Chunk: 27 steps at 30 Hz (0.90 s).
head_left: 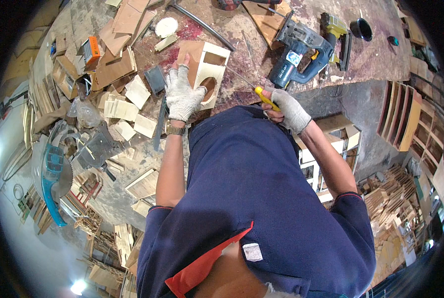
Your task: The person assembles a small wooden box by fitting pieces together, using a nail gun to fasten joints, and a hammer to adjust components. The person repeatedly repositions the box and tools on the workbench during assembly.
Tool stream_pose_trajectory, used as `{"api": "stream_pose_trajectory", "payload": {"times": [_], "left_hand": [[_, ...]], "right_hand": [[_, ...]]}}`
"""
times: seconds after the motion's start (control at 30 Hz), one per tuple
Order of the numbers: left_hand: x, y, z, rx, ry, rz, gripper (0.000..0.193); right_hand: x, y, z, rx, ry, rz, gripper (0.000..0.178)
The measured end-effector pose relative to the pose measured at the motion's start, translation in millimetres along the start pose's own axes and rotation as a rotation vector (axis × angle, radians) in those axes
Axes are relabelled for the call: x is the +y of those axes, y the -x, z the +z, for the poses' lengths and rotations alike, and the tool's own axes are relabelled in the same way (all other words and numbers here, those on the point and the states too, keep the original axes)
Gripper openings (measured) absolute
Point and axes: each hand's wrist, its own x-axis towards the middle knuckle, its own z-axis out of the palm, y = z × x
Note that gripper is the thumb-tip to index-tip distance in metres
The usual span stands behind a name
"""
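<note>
A small wooden box (213, 59) lies on the workbench in front of me; its pale face has a round hole and a rectangular slot. My left hand (183, 93), in a white fingerless knit glove, presses against the box's left side, fingers reaching over its brown panel and the thumb near the round hole. In my right hand (287, 109), also gloved, is a screwdriver (263, 94) with a yellow handle. Its thin shaft points up and left, the tip close to the box's right edge. Whether the tip touches the wood I cannot tell.
A blue-grey jigsaw (299, 54) and a yellow-green nailer (335, 30) lie right of the box. A black cup (362, 30) stands beyond them. Wood offcuts (120, 107) and an orange carton (90, 50) crowd the left. A metal bar (204, 26) lies behind the box; a teal saw (52, 174) is lower left.
</note>
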Motion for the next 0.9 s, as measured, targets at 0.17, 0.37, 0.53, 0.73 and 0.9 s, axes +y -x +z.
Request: {"api": "stream_pose_trajectory", "payload": {"times": [0.17,0.37,0.53,0.73,0.9], "left_hand": [[7,4,4,0.122,-0.046,0.074,0.107],[2,4,6,0.126,0.020,0.048,0.107],[-2,-1,4,0.084,0.047,0.030,0.108],[7,2,3,0.047,-0.004,-0.032,0.109],[9,5,3,0.085,-0.003,-0.019,0.108]], "right_hand": [[13,10,41,0.491,1.597,-0.473,0.035],[-3,-2,22,0.164,0.643,-0.517,0.028],[-1,-3,0,-0.048,-0.269,0.104,0.028],[3,-2,10,0.234,0.358,-0.220,0.035],[-1,5,13,0.424,1.117,-0.570,0.044]]}}
